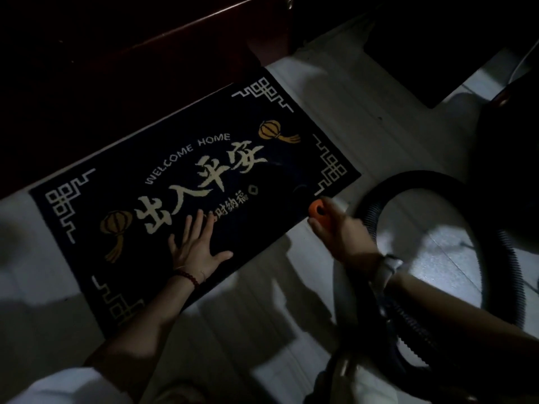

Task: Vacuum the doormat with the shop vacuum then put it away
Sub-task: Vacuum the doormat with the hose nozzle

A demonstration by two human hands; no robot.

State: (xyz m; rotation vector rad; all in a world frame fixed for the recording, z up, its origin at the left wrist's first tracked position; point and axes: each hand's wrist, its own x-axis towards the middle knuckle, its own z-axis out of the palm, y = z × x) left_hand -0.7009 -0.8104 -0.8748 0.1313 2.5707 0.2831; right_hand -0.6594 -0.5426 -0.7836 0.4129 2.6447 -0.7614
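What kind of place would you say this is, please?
Probably a home entryway: a dark rectangular "WELCOME HOME" doormat lies on pale floor tiles against a dark reddish wooden door.

There was one doormat (186, 182) on the pale floor (335, 112). Two hands showed: the left hand (198, 246) and the right hand (338, 231). One black ribbed hose (504, 252) looped at the right, and one orange nozzle end (319, 210) showed by the right hand. On the doormat were two lantern pictures, one (269, 130) toward the far end and one (115, 224) toward the near end. Four white fret patterns marked the mat's corners. One line of English words, "WELCOME HOME" (186, 154), ran across it. One beaded bracelet (188, 277) sat on the left wrist, and one watch (386, 268) on the right wrist.
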